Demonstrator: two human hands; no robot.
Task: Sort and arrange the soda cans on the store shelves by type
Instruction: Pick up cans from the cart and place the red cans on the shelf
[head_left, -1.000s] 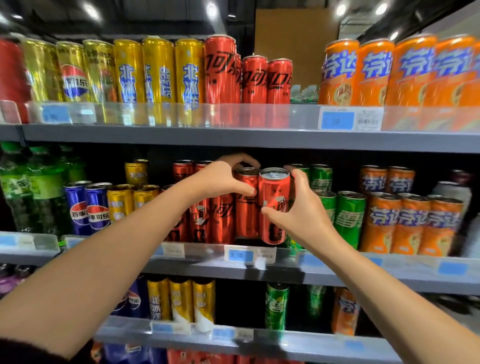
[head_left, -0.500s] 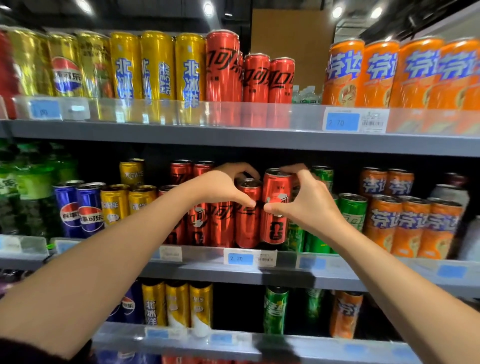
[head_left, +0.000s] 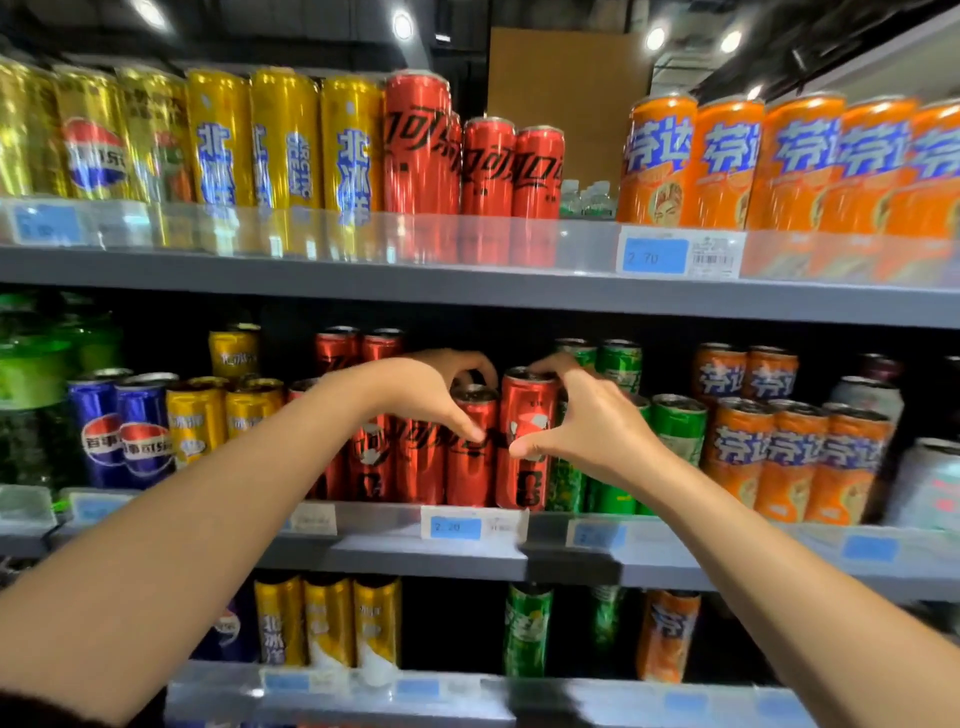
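Note:
On the middle shelf (head_left: 467, 556) stands a row of red cola cans. My right hand (head_left: 582, 421) grips the rightmost red can (head_left: 525, 415), thumb on its front and fingers over its back rim. That can stands upright on the shelf beside the green cans (head_left: 675, 431). My left hand (head_left: 421, 389) holds the neighbouring red can (head_left: 470, 457), thumb in front, fingers curled behind its top. Both thumbs nearly meet between the two cans.
Blue cola cans (head_left: 119, 431) and yellow cans (head_left: 223, 421) stand left of the red ones, orange cans (head_left: 795, 457) to the right. The top shelf (head_left: 467, 280) carries yellow, red and orange cans. A lower shelf (head_left: 467, 701) holds yellow, green and orange cans.
My right hand moved the red can back from the shelf front and set it in line with the other red cans. My left hand stayed on the neighbouring can.

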